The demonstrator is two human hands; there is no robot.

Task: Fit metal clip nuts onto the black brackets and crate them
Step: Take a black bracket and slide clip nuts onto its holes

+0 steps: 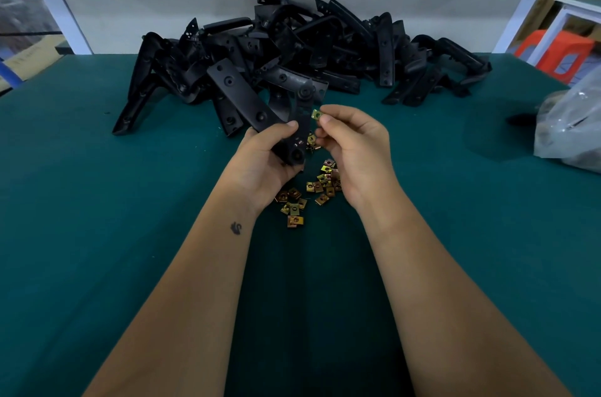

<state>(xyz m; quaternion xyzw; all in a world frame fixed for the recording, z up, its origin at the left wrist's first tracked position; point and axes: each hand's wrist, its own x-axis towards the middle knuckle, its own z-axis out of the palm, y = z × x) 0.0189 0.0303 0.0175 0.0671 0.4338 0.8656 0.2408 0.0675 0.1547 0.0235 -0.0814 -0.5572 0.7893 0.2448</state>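
Two bare hands work above a green table [97, 201]. The left hand [263, 162] has its fingers wrapped around a black bracket [260, 103], holding it lifted and tilted, one long arm slanting up and away to the left. Just right of that bracket, the right hand [354, 149] pinches a small brass-coloured clip nut [316, 114] between thumb and forefinger, close beside the bracket's slotted edge but apart from it. Below the held bracket, a loose scatter of clip nuts [312, 190] lies on the table between the two wrists. Beyond the bracket, a large heap of black brackets [325, 48] rests against a grey wall. Far right of the bracket sits a crumpled clear plastic bag [572, 123].
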